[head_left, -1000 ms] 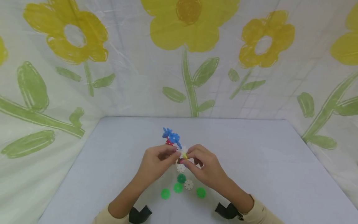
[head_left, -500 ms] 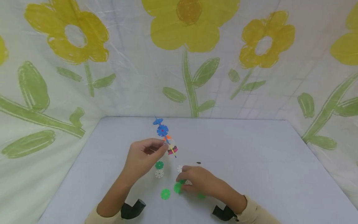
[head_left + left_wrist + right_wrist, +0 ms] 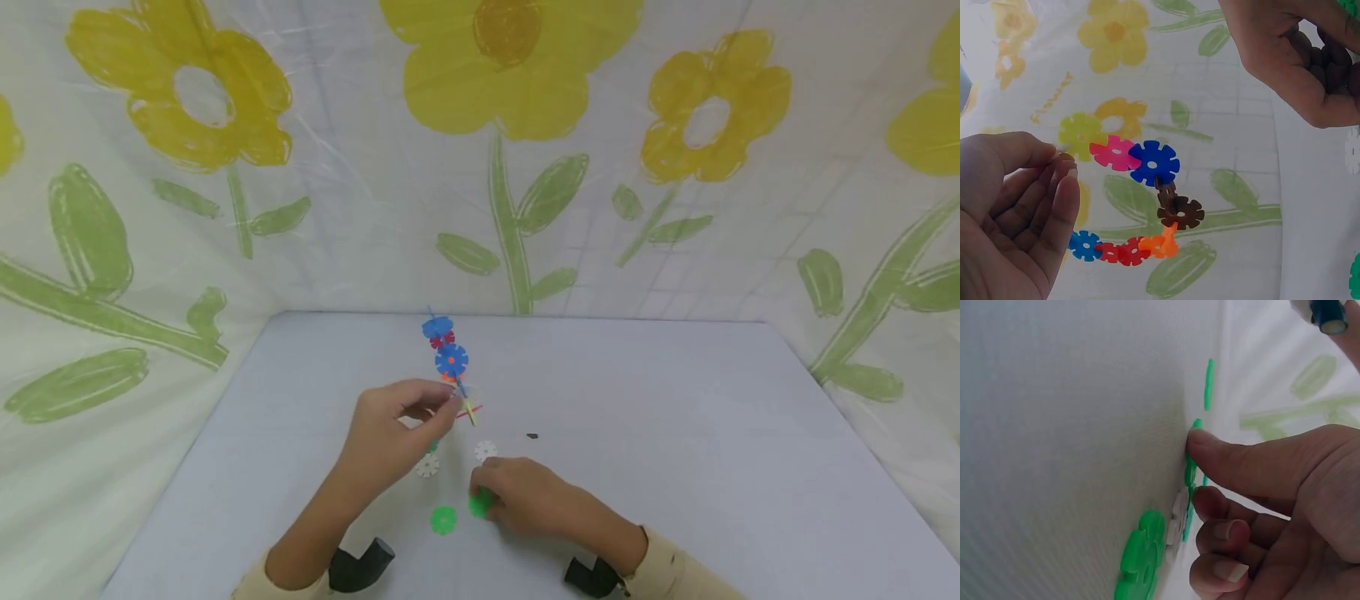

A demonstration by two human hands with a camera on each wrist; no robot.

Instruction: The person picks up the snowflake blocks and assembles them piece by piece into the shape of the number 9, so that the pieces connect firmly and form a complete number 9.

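Between thumb and fingers, my left hand pinches a chain of interlocking plastic snowflake discs, raised above the table. In the left wrist view a pale disc is at the fingertips, beside a yellow disc. From there the chain curves through pink, dark blue, brown, orange and red to a blue disc. Lower down, my right hand grips at a light green disc on the table, thumb on its edge and the other fingers curled. The index fingertip is hidden in the right wrist view.
Another light green disc lies nearer the front. White discs and a partly covered dark green one are by the left hand. Beyond the right hand are a white disc and a small dark speck. A flower-patterned curtain hangs behind.
The hands have parted from the chain they both held. The left keeps the chain, shifted slightly left; the right has come down to the loose discs and its fingers have closed in.
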